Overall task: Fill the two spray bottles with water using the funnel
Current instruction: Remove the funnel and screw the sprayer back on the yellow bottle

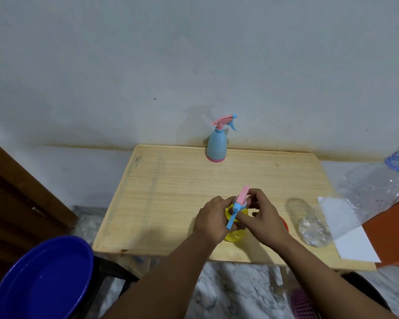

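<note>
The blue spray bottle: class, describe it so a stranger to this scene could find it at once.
Start at the wooden table against the pale wall. The blue spray bottle stands upright alone at its far edge. Unlike the yellow spray bottle near the front, it has a pink base and no hand on it.

Wooden table (pixel 171 192): two spray bottles (pixel 217 146), perhaps paper (pixel 355 245).

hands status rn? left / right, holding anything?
Left hand: grips the body of the yellow spray bottle.
Right hand: fingers curled on its pink spray head.
</note>
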